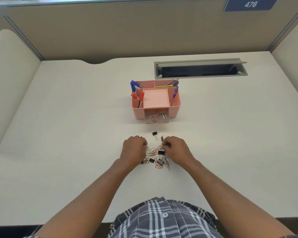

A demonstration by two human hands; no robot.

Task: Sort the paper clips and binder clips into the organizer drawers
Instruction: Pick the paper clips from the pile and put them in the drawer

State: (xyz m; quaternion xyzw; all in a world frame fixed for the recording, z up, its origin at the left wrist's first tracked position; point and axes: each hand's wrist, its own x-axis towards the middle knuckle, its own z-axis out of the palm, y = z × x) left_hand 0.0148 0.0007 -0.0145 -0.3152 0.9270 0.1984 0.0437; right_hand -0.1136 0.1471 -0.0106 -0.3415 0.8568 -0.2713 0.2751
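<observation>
A pile of red and silver paper clips (157, 158) mixed with black binder clips (161, 152) lies on the white desk between my hands. My left hand (133, 150) sits at the pile's left edge with curled fingers; what it holds is hidden. My right hand (175, 148) pinches paper clips at the pile's upper right. One black binder clip (155, 134) lies alone beyond the pile. Farther back stands the pink organizer (175, 107), its clear lower drawer (156, 119) pulled out with paper clips inside.
Markers and pens stand in the organizer's side and back compartments (138, 98). An open grey cable tray (200, 69) is set into the desk behind it. Beige partition walls enclose the desk at the back and both sides.
</observation>
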